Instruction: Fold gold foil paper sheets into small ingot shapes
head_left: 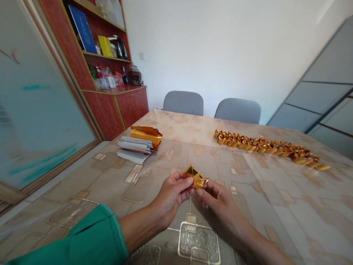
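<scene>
A partly folded piece of gold foil paper (199, 180) is held up over the table, in the middle of the head view. My left hand (176, 189) pinches its left side, thumb on top. At its lower right edge are the fingers of my right hand (215, 197), closed on the foil paper. Some fingertips are hidden behind the paper. Farther off to the left lies a stack of gold and white paper sheets (135, 145). On the right, long rows of folded gold foil pieces (259, 143) stand close together.
The table (165, 221) has a patterned cover. Two grey chairs (183, 103) stand at its far side, before a white wall. A red-brown cabinet (110, 106) with bottles and a kettle is at the back left, near a frosted glass door (38, 95).
</scene>
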The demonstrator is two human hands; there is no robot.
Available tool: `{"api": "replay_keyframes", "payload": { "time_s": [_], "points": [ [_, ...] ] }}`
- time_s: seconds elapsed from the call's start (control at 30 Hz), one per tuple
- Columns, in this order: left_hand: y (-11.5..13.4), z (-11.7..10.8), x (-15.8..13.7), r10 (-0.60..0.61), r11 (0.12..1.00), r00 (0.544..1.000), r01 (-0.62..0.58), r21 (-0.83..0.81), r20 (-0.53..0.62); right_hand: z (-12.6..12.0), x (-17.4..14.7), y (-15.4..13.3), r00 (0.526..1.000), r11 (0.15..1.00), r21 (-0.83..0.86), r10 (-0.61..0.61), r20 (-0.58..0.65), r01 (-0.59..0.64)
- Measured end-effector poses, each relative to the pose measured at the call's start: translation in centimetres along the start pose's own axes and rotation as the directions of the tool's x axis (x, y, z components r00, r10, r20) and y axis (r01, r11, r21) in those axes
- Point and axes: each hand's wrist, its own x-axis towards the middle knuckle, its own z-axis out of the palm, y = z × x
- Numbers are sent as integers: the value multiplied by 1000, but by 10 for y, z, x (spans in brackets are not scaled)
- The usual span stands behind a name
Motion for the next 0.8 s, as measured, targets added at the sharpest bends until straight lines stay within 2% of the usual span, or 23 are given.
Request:
{"api": "replay_keyframes", "payload": {
  "time_s": [0.17,0.27,0.37,0.5,0.67,0.8],
  "points": [
    [3,1,-3,18,998,999,-16,57,-30,-4,2,-10,998,999,-45,-21,-52,19],
    [2,3,-5,71,983,997,-75,167,28,-7,4,-11,998,997,-73,11,-55,-15],
    [0,4,-6,92,955,989,-122,271,118,-6,5,-8,996,996,16,85,-27,-85],
    [-2,3,-7,134,918,976,-188,350,171,-3,6,-8,995,981,166,102,-2,-100],
    [-3,4,-15,198,825,947,-300,479,251,-8,8,-10,962,938,344,134,-236,-46],
    [-3,8,-22,214,797,935,-334,502,282,-9,8,-10,959,898,437,158,-234,-42]
  ]
}}
